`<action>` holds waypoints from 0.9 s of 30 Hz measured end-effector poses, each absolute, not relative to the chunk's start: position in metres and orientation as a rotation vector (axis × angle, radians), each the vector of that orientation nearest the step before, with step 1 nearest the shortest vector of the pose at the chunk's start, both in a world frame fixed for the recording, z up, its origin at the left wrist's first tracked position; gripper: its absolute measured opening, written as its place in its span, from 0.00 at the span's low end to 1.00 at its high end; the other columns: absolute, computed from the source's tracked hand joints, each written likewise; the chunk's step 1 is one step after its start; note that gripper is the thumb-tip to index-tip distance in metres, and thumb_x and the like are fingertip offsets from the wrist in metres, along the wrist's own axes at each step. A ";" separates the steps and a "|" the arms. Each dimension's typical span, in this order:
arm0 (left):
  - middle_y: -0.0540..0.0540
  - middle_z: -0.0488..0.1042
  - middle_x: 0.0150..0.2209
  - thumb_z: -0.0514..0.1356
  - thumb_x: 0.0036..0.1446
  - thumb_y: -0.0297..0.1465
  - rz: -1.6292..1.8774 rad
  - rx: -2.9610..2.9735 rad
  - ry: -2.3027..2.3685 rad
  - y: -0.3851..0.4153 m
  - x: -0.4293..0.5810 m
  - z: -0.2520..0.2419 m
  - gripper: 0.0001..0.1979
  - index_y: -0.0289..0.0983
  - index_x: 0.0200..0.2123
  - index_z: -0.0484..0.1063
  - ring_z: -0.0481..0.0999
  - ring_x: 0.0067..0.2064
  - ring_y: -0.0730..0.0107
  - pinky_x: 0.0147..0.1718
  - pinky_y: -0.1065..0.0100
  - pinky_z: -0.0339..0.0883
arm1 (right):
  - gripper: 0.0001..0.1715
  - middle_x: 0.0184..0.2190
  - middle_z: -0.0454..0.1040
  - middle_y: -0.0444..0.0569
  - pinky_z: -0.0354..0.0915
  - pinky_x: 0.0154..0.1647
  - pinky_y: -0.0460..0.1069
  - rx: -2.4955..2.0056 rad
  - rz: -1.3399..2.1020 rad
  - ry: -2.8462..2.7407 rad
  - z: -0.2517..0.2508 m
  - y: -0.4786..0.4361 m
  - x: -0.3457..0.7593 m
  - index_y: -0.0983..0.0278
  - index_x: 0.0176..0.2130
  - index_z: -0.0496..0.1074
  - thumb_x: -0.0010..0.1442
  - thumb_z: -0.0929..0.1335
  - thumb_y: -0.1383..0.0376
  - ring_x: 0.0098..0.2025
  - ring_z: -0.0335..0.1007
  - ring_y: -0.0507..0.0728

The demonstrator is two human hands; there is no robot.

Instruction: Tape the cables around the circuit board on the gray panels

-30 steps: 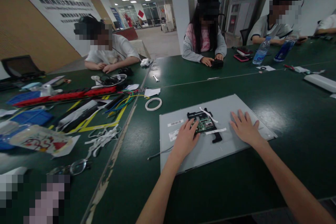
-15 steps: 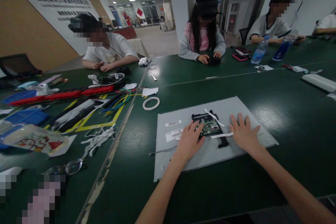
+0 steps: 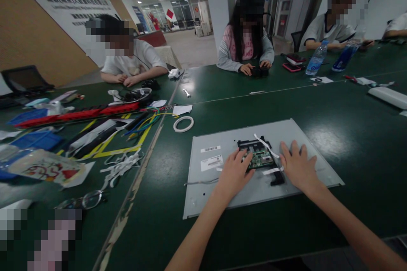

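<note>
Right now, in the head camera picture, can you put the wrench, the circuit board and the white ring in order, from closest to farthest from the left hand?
From the left hand:
1. Circuit board: right beside it, on the gray panel.
2. White ring: ahead and left.
3. Wrench: also ahead and left, beyond the ring.

The left forearm [image 3: 202, 228] and right forearm [image 3: 352, 222] are stretched forward, bare, and angled inward toward each other. The left hand [image 3: 234, 174] is held palm down, its fingers slightly bent; the right hand [image 3: 299, 170] is turned palm down, its fingers spread wide.
</note>
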State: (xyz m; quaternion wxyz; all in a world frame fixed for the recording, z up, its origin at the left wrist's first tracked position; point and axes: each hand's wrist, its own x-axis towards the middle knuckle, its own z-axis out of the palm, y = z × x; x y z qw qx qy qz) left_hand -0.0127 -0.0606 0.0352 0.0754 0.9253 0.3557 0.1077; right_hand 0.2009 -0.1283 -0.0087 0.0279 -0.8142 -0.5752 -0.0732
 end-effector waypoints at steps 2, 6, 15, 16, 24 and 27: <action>0.43 0.60 0.58 0.53 0.59 0.37 0.313 2.769 1.090 -0.063 -0.011 0.036 0.23 0.42 0.57 0.56 0.56 0.61 0.55 0.56 0.52 0.55 | 0.27 0.61 0.49 0.64 0.51 0.46 0.75 -2.505 -0.219 -1.800 -0.006 -0.129 0.204 0.60 0.62 0.55 0.65 0.54 0.59 0.60 0.43 0.79; 0.43 0.59 0.59 0.53 0.59 0.37 0.316 2.754 1.115 -0.065 -0.011 0.037 0.23 0.43 0.57 0.56 0.56 0.61 0.54 0.56 0.52 0.55 | 0.25 0.56 0.59 0.62 0.59 0.44 0.68 -2.442 -0.078 -1.903 0.008 -0.124 0.228 0.59 0.59 0.60 0.64 0.55 0.60 0.54 0.57 0.73; 0.45 0.60 0.59 0.55 0.58 0.35 0.370 2.695 1.177 -0.064 -0.015 0.040 0.24 0.43 0.57 0.57 0.57 0.60 0.55 0.56 0.52 0.56 | 0.22 0.50 0.70 0.50 0.58 0.56 0.53 -1.831 0.346 -2.032 0.028 -0.068 0.245 0.63 0.52 0.68 0.63 0.57 0.62 0.52 0.64 0.57; 0.45 0.59 0.59 0.55 0.58 0.35 0.373 2.692 1.176 -0.064 -0.016 0.040 0.24 0.43 0.58 0.57 0.57 0.60 0.55 0.56 0.52 0.56 | 0.22 0.50 0.70 0.49 0.58 0.56 0.53 -1.785 0.351 -2.029 0.026 -0.063 0.240 0.62 0.52 0.68 0.62 0.57 0.62 0.53 0.64 0.57; 0.46 0.60 0.59 0.55 0.58 0.36 0.419 2.663 1.220 -0.056 -0.018 0.034 0.24 0.43 0.57 0.58 0.57 0.60 0.56 0.56 0.51 0.56 | 0.26 0.55 0.65 0.51 0.56 0.57 0.56 -1.518 0.453 -1.883 0.001 -0.059 0.219 0.62 0.58 0.61 0.62 0.60 0.58 0.56 0.60 0.57; 0.46 0.60 0.59 0.55 0.58 0.36 0.431 2.665 1.185 -0.052 -0.018 0.033 0.23 0.42 0.57 0.58 0.56 0.61 0.56 0.57 0.51 0.55 | 0.25 0.54 0.65 0.50 0.56 0.57 0.56 -1.510 0.471 -1.851 0.000 -0.060 0.219 0.61 0.57 0.61 0.61 0.60 0.58 0.56 0.60 0.57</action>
